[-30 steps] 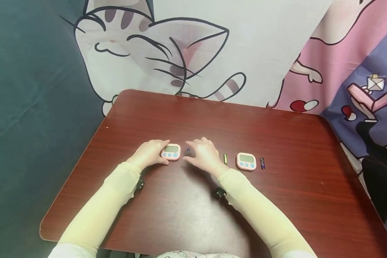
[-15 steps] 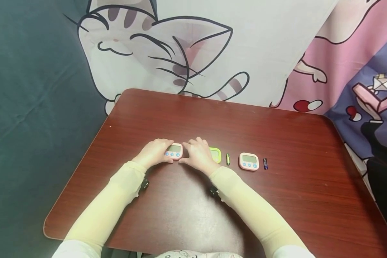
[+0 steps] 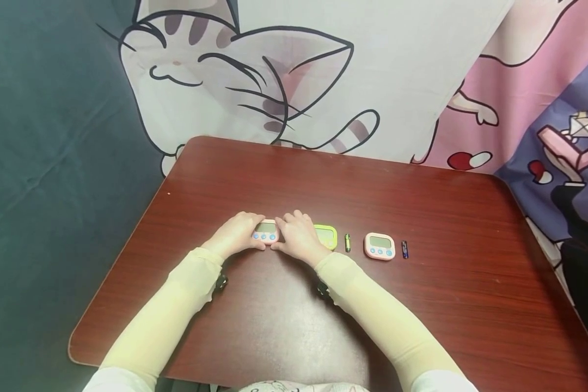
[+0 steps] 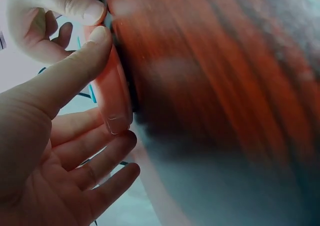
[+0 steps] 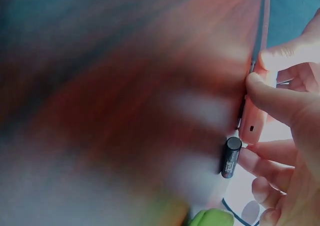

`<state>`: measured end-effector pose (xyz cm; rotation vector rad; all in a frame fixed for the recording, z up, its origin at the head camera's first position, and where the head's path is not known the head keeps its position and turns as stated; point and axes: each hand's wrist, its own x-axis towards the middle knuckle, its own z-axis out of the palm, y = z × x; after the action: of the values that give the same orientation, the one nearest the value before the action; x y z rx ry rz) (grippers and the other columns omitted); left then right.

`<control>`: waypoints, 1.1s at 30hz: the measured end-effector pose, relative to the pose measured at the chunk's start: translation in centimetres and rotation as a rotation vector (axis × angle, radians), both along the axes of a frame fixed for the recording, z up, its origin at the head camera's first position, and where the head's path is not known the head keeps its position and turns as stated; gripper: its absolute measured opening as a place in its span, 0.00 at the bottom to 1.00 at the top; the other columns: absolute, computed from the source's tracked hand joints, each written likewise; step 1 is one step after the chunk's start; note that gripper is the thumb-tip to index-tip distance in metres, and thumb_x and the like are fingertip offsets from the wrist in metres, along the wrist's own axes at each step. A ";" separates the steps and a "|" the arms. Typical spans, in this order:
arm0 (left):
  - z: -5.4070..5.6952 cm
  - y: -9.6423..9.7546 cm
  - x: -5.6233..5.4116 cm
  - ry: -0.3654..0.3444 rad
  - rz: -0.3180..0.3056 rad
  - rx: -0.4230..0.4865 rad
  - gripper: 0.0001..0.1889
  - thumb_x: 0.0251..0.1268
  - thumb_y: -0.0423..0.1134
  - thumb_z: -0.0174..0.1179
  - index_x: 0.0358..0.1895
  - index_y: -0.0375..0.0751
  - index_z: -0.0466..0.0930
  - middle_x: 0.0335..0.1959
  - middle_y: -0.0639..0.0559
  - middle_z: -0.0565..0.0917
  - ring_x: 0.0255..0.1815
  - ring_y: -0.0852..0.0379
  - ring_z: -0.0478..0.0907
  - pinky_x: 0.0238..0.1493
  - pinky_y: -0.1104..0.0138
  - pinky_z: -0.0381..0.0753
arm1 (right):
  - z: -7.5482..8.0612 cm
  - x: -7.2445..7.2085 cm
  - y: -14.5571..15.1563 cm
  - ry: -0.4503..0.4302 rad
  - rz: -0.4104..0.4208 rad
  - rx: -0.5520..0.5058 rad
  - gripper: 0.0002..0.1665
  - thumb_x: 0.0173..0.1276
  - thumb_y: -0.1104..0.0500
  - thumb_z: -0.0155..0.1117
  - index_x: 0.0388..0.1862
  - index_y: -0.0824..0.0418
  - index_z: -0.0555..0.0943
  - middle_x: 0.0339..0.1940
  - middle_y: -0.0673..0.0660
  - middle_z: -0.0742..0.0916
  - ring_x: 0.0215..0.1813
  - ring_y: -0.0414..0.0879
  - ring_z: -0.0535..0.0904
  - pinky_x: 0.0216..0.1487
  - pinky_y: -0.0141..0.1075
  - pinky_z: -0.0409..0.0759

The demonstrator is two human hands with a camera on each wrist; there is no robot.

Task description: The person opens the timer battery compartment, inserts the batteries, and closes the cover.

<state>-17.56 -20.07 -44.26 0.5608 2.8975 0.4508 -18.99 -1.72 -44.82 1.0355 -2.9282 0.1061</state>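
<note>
Pink, the timer point(image 3: 265, 231) nearest the table's point(image 3: 274, 179) left edge is gripped by the left hand point(image 3: 234, 232) and right hand point(image 3: 300, 236).

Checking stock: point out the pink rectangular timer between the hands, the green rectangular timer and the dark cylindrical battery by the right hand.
Held pink timer point(image 3: 265, 228), head view, screen.
Green timer point(image 3: 326, 237), head view, screen.
Dark battery point(image 5: 230, 159), right wrist view, side.
</note>
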 end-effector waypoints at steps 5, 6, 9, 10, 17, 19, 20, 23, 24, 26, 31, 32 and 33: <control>0.1 0.1 0.0 0.007 -0.003 0.029 0.39 0.45 0.48 0.74 0.60 0.29 0.72 0.52 0.37 0.80 0.52 0.43 0.77 0.56 0.54 0.73 | -0.2 -0.2 0.0 -0.011 0.000 -0.016 0.36 0.51 0.36 0.71 0.53 0.57 0.80 0.42 0.53 0.83 0.44 0.50 0.72 0.43 0.41 0.70; 0.1 0.1 0.0 0.009 -0.005 0.030 0.39 0.45 0.47 0.74 0.60 0.29 0.72 0.52 0.37 0.80 0.52 0.44 0.77 0.56 0.54 0.73 | -0.2 -0.2 0.1 -0.018 -0.002 -0.026 0.36 0.51 0.36 0.71 0.52 0.57 0.81 0.42 0.53 0.83 0.43 0.50 0.72 0.43 0.41 0.70; 0.1 0.2 -0.1 0.000 -0.005 0.039 0.39 0.45 0.48 0.74 0.60 0.29 0.72 0.53 0.37 0.80 0.53 0.44 0.77 0.56 0.54 0.73 | -0.3 -0.2 0.3 -0.042 -0.007 -0.059 0.35 0.50 0.37 0.72 0.51 0.58 0.80 0.42 0.53 0.83 0.43 0.50 0.72 0.44 0.42 0.70; 0.1 0.2 -0.1 -0.001 -0.008 0.041 0.39 0.46 0.48 0.74 0.61 0.29 0.72 0.53 0.38 0.80 0.53 0.44 0.76 0.57 0.54 0.73 | -0.4 -0.2 0.4 -0.044 -0.010 -0.066 0.36 0.50 0.37 0.72 0.51 0.58 0.80 0.42 0.53 0.83 0.44 0.50 0.72 0.45 0.42 0.70; 0.2 0.5 -0.1 0.009 -0.008 0.073 0.41 0.45 0.49 0.74 0.62 0.31 0.71 0.56 0.39 0.79 0.54 0.45 0.77 0.58 0.55 0.73 | -0.3 -0.2 1.2 -0.053 -0.020 -0.167 0.38 0.48 0.38 0.75 0.54 0.58 0.80 0.45 0.54 0.84 0.45 0.50 0.73 0.46 0.44 0.70; 0.2 0.6 -0.1 0.008 -0.006 0.076 0.41 0.45 0.49 0.74 0.63 0.31 0.71 0.56 0.40 0.79 0.54 0.46 0.77 0.58 0.55 0.73 | -0.3 -0.2 1.5 -0.053 -0.017 -0.188 0.38 0.48 0.39 0.75 0.54 0.58 0.80 0.45 0.54 0.84 0.45 0.50 0.73 0.46 0.43 0.70; 0.2 0.6 -0.1 0.010 -0.007 0.077 0.41 0.45 0.49 0.74 0.63 0.32 0.71 0.56 0.40 0.79 0.54 0.46 0.77 0.58 0.55 0.73 | -0.4 -0.2 1.5 -0.051 -0.017 -0.195 0.38 0.48 0.39 0.75 0.54 0.58 0.80 0.45 0.54 0.84 0.45 0.50 0.73 0.46 0.43 0.70; 0.3 0.6 0.0 0.025 -0.008 0.110 0.40 0.44 0.48 0.75 0.61 0.32 0.72 0.51 0.42 0.82 0.48 0.49 0.79 0.52 0.57 0.76 | -0.5 -0.2 1.8 -0.058 -0.022 -0.237 0.38 0.49 0.39 0.74 0.55 0.57 0.78 0.46 0.53 0.84 0.45 0.49 0.73 0.45 0.43 0.70; 0.3 0.6 0.0 0.032 -0.006 0.125 0.39 0.44 0.48 0.75 0.61 0.33 0.73 0.49 0.43 0.83 0.45 0.50 0.79 0.50 0.58 0.77 | -0.6 -0.2 1.9 -0.064 -0.024 -0.253 0.38 0.49 0.40 0.74 0.56 0.57 0.78 0.47 0.53 0.84 0.45 0.49 0.74 0.45 0.43 0.70; 0.2 0.6 0.0 0.046 -0.005 0.155 0.37 0.44 0.47 0.75 0.59 0.34 0.74 0.44 0.46 0.84 0.40 0.52 0.79 0.45 0.60 0.78 | -0.6 -0.3 2.1 -0.079 -0.030 -0.288 0.38 0.49 0.40 0.74 0.57 0.56 0.77 0.48 0.52 0.84 0.45 0.48 0.73 0.44 0.42 0.69; 0.2 0.9 0.2 0.058 0.000 0.201 0.34 0.44 0.47 0.75 0.57 0.37 0.76 0.37 0.50 0.84 0.35 0.55 0.78 0.39 0.62 0.77 | -0.4 -0.3 2.6 -0.132 -0.050 -0.332 0.37 0.50 0.41 0.74 0.57 0.53 0.76 0.50 0.50 0.84 0.45 0.47 0.74 0.44 0.41 0.68; 0.2 0.9 0.2 0.062 0.000 0.207 0.34 0.44 0.47 0.75 0.57 0.37 0.76 0.38 0.50 0.84 0.35 0.55 0.78 0.39 0.62 0.77 | -0.3 -0.2 2.6 -0.141 -0.052 -0.341 0.37 0.50 0.41 0.74 0.57 0.52 0.76 0.50 0.49 0.84 0.45 0.47 0.74 0.44 0.41 0.68; 0.2 0.9 0.3 0.066 -0.002 0.213 0.34 0.44 0.47 0.75 0.56 0.38 0.76 0.37 0.51 0.84 0.35 0.55 0.78 0.39 0.62 0.77 | -0.2 -0.2 2.7 -0.146 -0.052 -0.347 0.36 0.50 0.41 0.74 0.57 0.52 0.76 0.50 0.49 0.84 0.45 0.47 0.75 0.44 0.41 0.68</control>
<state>-17.30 -19.15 -44.01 0.6185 2.9298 0.7607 -19.22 0.98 -45.04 0.9301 -2.9065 0.6868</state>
